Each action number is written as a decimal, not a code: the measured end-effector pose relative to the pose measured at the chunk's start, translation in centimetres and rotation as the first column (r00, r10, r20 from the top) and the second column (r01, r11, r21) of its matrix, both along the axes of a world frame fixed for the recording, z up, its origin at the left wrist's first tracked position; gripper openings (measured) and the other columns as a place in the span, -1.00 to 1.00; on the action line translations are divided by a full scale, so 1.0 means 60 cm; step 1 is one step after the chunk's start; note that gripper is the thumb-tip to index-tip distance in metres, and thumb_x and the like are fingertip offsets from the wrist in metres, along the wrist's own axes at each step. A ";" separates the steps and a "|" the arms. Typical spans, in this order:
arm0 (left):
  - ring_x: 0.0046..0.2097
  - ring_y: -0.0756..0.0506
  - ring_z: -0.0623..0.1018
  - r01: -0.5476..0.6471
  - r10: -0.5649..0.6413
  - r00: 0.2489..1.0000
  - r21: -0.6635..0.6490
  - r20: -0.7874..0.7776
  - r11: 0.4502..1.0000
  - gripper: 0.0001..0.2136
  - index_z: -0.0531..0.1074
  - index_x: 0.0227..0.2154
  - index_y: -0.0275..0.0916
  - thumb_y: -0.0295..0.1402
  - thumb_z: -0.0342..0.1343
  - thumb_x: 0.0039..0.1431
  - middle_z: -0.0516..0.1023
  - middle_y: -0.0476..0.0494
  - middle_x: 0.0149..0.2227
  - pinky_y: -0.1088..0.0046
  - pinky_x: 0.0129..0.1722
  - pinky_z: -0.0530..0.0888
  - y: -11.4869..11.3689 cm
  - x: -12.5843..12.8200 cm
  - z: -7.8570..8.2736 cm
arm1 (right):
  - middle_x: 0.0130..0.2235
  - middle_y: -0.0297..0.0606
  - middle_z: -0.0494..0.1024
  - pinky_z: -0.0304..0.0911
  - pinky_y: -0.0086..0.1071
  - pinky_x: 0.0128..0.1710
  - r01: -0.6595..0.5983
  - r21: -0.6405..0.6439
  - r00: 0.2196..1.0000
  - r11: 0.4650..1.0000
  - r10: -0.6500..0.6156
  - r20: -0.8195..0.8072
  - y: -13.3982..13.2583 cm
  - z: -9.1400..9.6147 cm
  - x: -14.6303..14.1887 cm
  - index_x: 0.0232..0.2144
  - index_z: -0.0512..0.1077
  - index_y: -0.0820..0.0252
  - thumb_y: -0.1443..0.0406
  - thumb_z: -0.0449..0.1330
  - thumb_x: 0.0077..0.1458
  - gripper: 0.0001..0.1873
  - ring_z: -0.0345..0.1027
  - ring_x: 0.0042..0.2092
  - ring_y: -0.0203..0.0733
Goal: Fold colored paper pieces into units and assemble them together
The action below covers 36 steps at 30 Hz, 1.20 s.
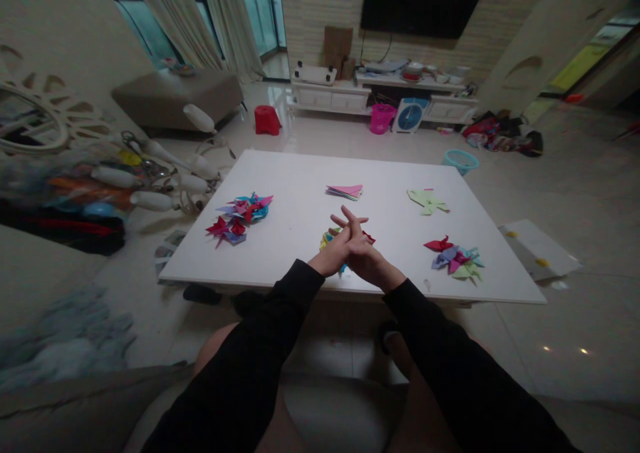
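Folded-paper pile in yellow, red and blue (327, 238), thin creased sheets, lies near the middle of the front edge of a white rectangular smooth-topped table (287, 246). Mostly covered by two hands; its pieces cannot be counted fairly from this view.

Left hand (332, 251) and right hand (366, 255), one each, meet above that part of the table, fingers interlaced and several stretched out straight and spread. Each has hold only of the other. Both wrists come out of black cloth sleeves (280, 306).

Five paper groups in all on the table. Toward its left end, a sprawling heap of sharp-pointed folded pieces in red, pink, blue and violet (245, 210). At the middle of its back half, one narrow wedge-shaped stack of folded paper, pink on top (347, 191). Back right, flat angular pale-green paper pieces (428, 201). Front right, a loose cluster of pointed red, violet, magenta and green paper shapes (457, 259).

Beyond the table's back edge: one red stool (267, 120), one bright pink bin (382, 118), one blue-and-white boxy fan (410, 115). Just off its back right corner, one round turquoise basket (461, 160).
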<state>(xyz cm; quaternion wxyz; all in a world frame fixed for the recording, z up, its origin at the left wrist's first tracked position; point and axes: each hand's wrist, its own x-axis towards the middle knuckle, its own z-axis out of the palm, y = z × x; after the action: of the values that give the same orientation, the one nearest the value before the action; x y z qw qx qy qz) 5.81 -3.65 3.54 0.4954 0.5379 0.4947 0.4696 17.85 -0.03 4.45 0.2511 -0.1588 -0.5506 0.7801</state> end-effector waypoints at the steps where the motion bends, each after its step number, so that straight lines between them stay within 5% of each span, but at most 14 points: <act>1: 0.18 -0.24 0.46 -0.003 0.003 0.999 -0.001 0.041 1.000 -0.49 0.30 0.28 -0.22 -0.16 -0.02 0.32 0.46 -0.27 0.16 0.25 0.12 0.47 0.001 -0.004 0.005 | 0.48 -0.21 0.00 0.10 0.16 0.29 -0.019 -0.064 0.999 0.998 0.015 -0.052 0.000 0.009 0.003 0.44 -0.11 -0.26 -0.12 0.24 0.02 0.04 0.10 0.37 0.14; 5: -0.22 -0.13 0.61 0.086 -0.066 0.973 -0.081 0.222 0.993 -0.33 0.22 0.36 -0.19 -0.28 0.05 0.14 0.53 -0.23 -0.02 0.35 -0.30 0.59 -0.003 -0.022 0.018 | 0.47 -0.30 0.06 0.29 0.12 0.12 -0.072 -0.180 0.993 0.981 0.054 -0.103 -0.004 0.044 0.021 0.44 -0.09 -0.33 -0.31 0.00 0.04 -0.03 0.22 0.26 0.12; 8: -0.43 -0.01 0.57 0.222 -0.175 0.933 -0.120 0.313 0.968 -0.12 0.05 0.44 -0.08 -0.39 0.09 -0.03 0.52 -0.26 0.02 0.43 -0.49 0.56 -0.021 -0.031 0.029 | 0.48 -0.35 0.04 0.34 0.02 0.03 -0.080 -0.194 0.995 0.978 0.067 -0.068 -0.015 0.055 0.029 0.44 -0.11 -0.36 -0.27 0.01 0.10 -0.08 0.24 0.20 0.09; 19: -0.12 -0.21 0.62 0.297 -0.260 0.920 -0.087 0.294 0.951 -0.22 0.08 0.43 0.03 -0.38 0.17 0.14 0.43 -0.28 0.22 0.38 -0.39 0.66 -0.093 -0.028 0.087 | 0.50 -0.32 -0.08 0.41 -0.12 -0.16 -0.212 -0.182 0.977 0.960 0.206 -0.049 -0.049 0.065 0.043 0.43 -0.23 -0.45 -0.15 0.10 0.20 -0.12 0.18 0.23 0.12; 28: -0.19 -0.17 0.64 0.315 -0.285 0.923 -0.083 0.257 0.945 -0.35 0.20 0.38 0.03 -0.29 0.17 0.23 0.48 -0.24 0.19 0.40 -0.40 0.65 -0.120 -0.020 0.111 | 0.51 -0.38 -0.14 0.43 -0.13 -0.18 -0.205 -0.158 0.973 0.966 0.219 0.077 -0.071 0.082 0.059 0.42 -0.29 -0.52 -0.26 0.01 0.20 -0.13 0.12 0.30 0.18; 36: -0.20 -0.13 0.64 0.355 -0.332 0.898 -0.033 0.288 0.934 -0.38 0.13 0.41 0.08 -0.32 0.11 0.32 0.45 -0.23 0.23 0.45 -0.41 0.64 -0.127 -0.020 0.109 | 0.52 -0.41 -0.21 0.41 -0.16 -0.12 -0.305 -0.264 0.949 0.915 0.267 -0.170 -0.077 0.077 0.056 0.43 -0.17 -0.44 -0.41 0.01 0.02 0.01 0.01 0.37 0.18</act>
<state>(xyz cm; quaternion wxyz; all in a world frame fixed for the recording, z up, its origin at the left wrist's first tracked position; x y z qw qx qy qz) 4.61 -11.27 10.06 0.6572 0.5242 0.3369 0.4241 21.20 -4.62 9.06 0.1440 -0.0597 -0.4315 0.8886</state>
